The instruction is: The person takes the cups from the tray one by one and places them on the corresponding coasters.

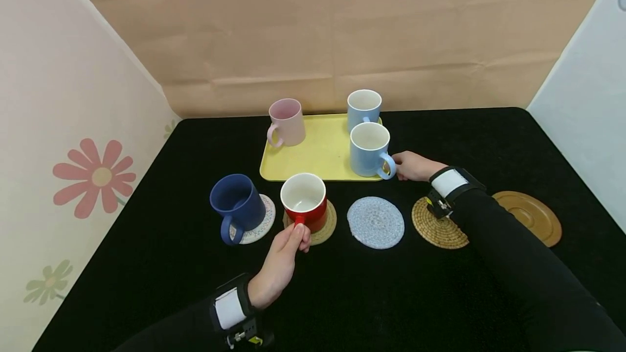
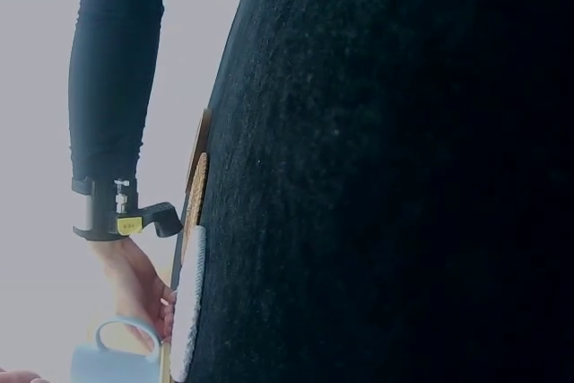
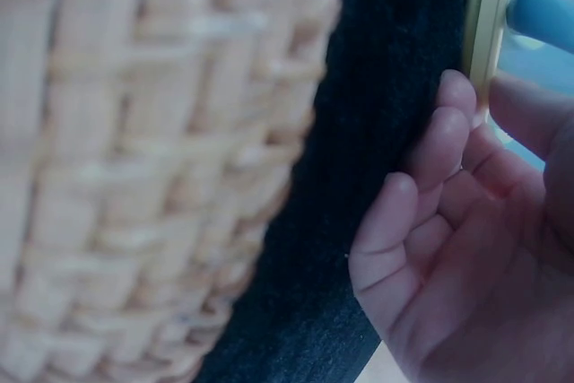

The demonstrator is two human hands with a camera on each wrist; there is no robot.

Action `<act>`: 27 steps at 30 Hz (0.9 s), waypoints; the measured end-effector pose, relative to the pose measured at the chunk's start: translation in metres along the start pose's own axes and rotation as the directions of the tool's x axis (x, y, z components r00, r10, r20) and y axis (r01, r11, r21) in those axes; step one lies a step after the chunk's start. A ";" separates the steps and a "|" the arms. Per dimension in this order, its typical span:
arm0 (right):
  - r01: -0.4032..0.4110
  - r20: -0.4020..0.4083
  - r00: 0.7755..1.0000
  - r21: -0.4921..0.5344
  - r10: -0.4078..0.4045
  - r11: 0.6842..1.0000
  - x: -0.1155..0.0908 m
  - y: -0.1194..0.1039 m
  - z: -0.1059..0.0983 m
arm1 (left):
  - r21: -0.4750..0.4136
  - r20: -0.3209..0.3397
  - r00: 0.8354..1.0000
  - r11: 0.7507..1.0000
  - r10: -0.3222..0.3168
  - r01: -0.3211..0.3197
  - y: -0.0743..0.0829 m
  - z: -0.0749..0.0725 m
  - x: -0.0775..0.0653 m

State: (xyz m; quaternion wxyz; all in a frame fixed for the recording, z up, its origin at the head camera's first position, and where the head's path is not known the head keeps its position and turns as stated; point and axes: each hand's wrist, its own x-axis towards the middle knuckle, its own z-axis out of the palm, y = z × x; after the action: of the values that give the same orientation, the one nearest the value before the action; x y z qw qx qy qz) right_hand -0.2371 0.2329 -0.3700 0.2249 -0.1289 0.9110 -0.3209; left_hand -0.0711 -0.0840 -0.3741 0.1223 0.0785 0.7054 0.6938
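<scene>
My left hand pinches the handle of a red mug with a white inside. The mug stands at a woven straw coaster; whether it touches the coaster is hidden. Over by the yellow tray, my right hand is at the right edge, beside the handle of the nearer light blue mug. In the right wrist view its thumb and curled fingers meet at the tray's rim, apart from the mug handle. Only fingertips of the left hand show in the left wrist view.
A pink mug and another light blue mug stand on the tray. A dark blue mug sits on a patterned coaster. Rightward lie a pale blue coaster, a straw coaster and a wooden one.
</scene>
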 end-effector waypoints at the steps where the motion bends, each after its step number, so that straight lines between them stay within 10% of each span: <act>1: 0.000 0.000 1.000 0.002 0.000 1.000 0.000 0.000 0.000 | -0.004 -0.002 1.000 1.000 0.003 -0.003 0.000 0.000 0.000; 27: -0.007 -0.016 1.000 -0.016 0.007 1.000 0.000 0.002 0.000 | -0.031 -0.032 0.999 0.999 0.020 -0.021 -0.010 0.007 -0.003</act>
State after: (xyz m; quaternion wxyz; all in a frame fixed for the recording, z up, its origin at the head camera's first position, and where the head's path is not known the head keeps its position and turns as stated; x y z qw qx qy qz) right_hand -0.2378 0.2341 -0.3713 0.2177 -0.1248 0.9157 -0.3139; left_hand -0.0655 -0.0786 -0.3835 0.1052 0.0728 0.6956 0.7070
